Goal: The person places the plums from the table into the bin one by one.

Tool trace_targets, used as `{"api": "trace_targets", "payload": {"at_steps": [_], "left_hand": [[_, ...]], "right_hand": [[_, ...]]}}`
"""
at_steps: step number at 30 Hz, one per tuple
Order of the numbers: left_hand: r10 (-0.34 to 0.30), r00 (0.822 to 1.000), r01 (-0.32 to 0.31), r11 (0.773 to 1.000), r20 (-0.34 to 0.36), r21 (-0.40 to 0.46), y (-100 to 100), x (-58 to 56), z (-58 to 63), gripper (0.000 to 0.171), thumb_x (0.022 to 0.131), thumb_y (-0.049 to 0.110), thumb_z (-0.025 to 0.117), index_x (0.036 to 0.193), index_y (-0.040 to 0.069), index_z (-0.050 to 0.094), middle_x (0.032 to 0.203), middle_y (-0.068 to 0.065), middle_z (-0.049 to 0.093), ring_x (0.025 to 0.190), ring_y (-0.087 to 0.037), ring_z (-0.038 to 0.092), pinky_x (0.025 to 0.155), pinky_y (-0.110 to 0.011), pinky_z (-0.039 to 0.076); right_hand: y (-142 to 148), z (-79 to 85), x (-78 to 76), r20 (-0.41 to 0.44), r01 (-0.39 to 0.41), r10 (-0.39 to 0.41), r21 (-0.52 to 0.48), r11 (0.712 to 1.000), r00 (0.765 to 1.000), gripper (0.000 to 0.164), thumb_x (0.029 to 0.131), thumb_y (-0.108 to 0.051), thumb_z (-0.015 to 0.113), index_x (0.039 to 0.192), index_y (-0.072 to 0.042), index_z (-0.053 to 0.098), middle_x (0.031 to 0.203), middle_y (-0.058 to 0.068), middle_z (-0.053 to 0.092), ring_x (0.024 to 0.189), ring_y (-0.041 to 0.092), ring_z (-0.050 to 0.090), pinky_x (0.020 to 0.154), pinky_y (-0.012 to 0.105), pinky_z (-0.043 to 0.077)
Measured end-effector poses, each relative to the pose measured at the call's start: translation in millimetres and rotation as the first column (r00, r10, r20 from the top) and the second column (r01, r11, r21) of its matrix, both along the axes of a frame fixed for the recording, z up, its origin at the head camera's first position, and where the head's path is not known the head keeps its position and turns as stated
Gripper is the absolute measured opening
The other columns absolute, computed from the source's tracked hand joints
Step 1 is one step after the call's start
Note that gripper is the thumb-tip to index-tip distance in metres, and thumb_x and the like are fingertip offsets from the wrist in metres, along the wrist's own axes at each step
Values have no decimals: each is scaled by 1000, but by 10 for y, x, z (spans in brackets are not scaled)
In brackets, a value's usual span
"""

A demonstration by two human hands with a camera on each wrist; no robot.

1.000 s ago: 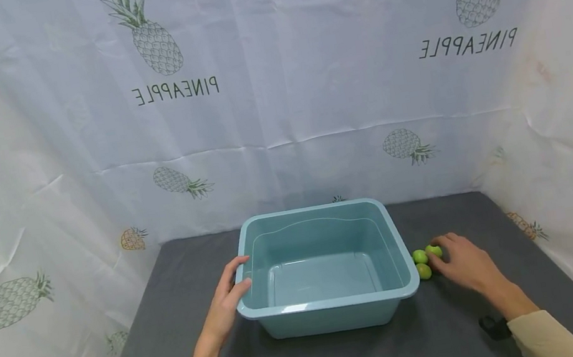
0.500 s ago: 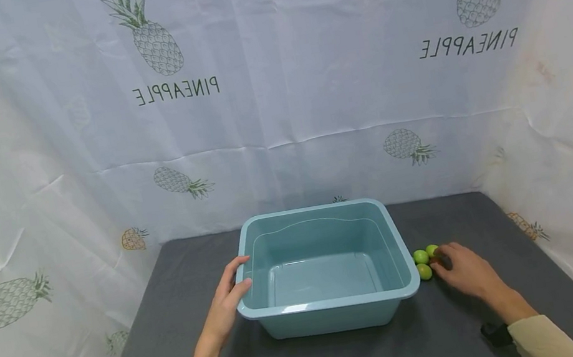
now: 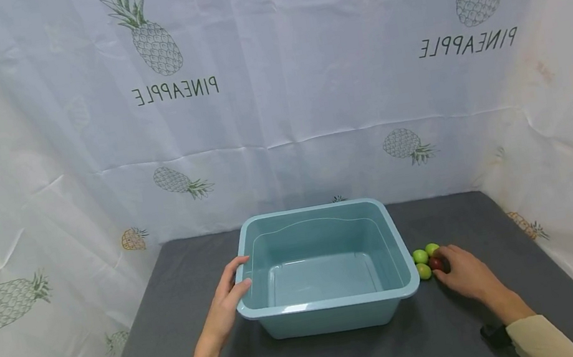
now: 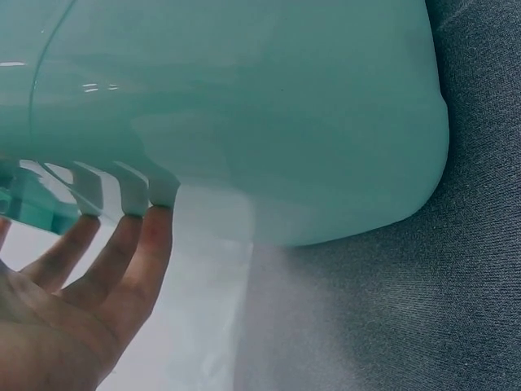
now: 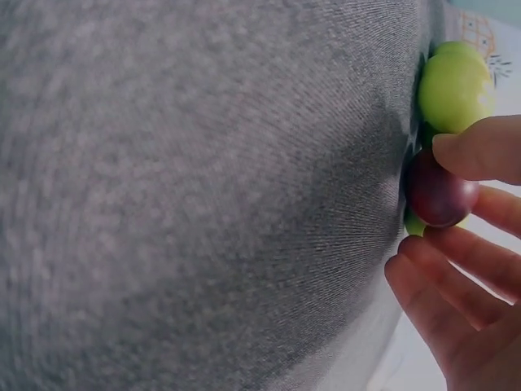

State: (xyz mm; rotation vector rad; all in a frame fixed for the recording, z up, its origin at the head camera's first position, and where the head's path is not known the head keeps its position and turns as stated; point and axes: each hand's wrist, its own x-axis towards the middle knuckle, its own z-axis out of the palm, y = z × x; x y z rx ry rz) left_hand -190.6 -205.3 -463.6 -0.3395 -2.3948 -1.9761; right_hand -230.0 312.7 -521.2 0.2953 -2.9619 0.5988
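Note:
A pale blue-green plastic tub (image 3: 330,304) stands in the middle of the table. My left hand (image 3: 223,303) holds its left rim, thumb over the edge; in the left wrist view, the fingers (image 4: 142,252) reach up under the rim. To the right of the tub, my right hand (image 3: 467,271) holds a dark red plum (image 3: 436,264) between thumb and fingers. The plum (image 5: 440,191) is low by the cloth in the right wrist view. Beside it sit three round green fruits, one at the back (image 3: 432,249), one by the tub (image 3: 420,256) and one nearer (image 3: 424,271).
Dark grey cloth (image 3: 178,348) covers the table. White curtains (image 3: 277,91) printed with pineapples hang behind and on both sides. The tub's right rim overhangs close to the green fruits.
My right hand has let go of the back green fruit and shifted slightly nearer. A dark red plum now shows between its fingers. The left hand and tub stay put.

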Motion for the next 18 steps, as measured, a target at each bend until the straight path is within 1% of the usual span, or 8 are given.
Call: {"api": "trace_targets", "payload": {"at_steps": [3, 7, 13, 18], "left_hand": [[3, 1000, -3, 1000, 4, -4, 1, -1, 8, 45, 106, 25, 49, 150, 18, 41, 166, -13, 19, 150, -39, 21, 107, -64, 27], [4, 1000, -4, 1000, 2, -5, -1, 3, 14, 45, 106, 24, 49, 150, 19, 41, 166, -13, 19, 149, -38, 23, 107, -64, 28], [1, 1000, -1, 1000, -4, 0, -4, 7, 14, 44, 107, 24, 49, 150, 18, 41, 166, -14, 19, 150, -39, 21, 108, -64, 26], [-4, 1000, 4, 1000, -5, 5, -5, 7, 12, 45, 107, 23, 48, 150, 17, 40, 166, -14, 19, 150, -39, 20, 108, -65, 26]], "right_hand": [[-2, 2, -6, 3, -6, 6, -18, 1000, 1000, 42, 82, -10, 80, 116, 8, 62, 103, 20, 64, 89, 35, 62, 75, 55, 50], [-1, -1, -6, 5, -9, 9, -49, 999, 1000, 38, 82, -7, 80, 113, 6, 63, 100, 18, 64, 87, 32, 62, 74, 53, 50], [13, 19, -1, -9, -5, 4, -65, 998, 1000, 36, 81, -7, 79, 111, 6, 64, 97, 16, 63, 83, 28, 60, 72, 50, 49], [7, 58, 18, -18, -12, 11, -70, 997, 1000, 37, 80, -6, 78, 111, 5, 63, 99, 17, 61, 84, 28, 58, 73, 50, 50]]}}
